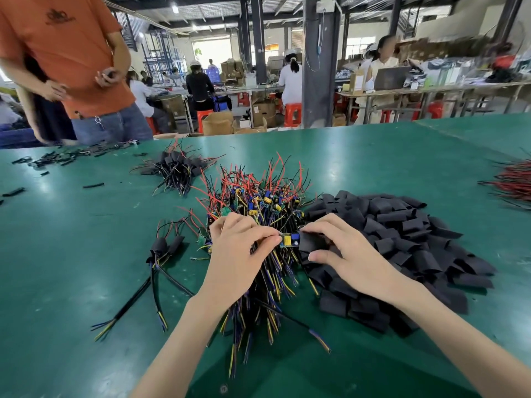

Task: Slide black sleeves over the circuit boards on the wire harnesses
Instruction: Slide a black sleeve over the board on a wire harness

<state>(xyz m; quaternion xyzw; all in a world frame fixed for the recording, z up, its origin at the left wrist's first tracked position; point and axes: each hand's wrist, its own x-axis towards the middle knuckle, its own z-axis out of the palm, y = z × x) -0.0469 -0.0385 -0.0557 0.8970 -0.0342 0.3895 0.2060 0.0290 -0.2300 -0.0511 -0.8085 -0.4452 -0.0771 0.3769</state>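
My left hand pinches one end of a small circuit board with a yellow part on it. My right hand holds a black sleeve against the board's other end; the sleeve's mouth touches the board, most of which still shows. Below both hands lies a big pile of wire harnesses with bare boards and red, black, yellow and blue leads. A heap of loose black sleeves lies to the right.
Two sleeved harnesses lie at the left, and a bundle of them farther back. Scattered black bits sit far left, red wires at the right edge. A person in an orange shirt stands across the green table.
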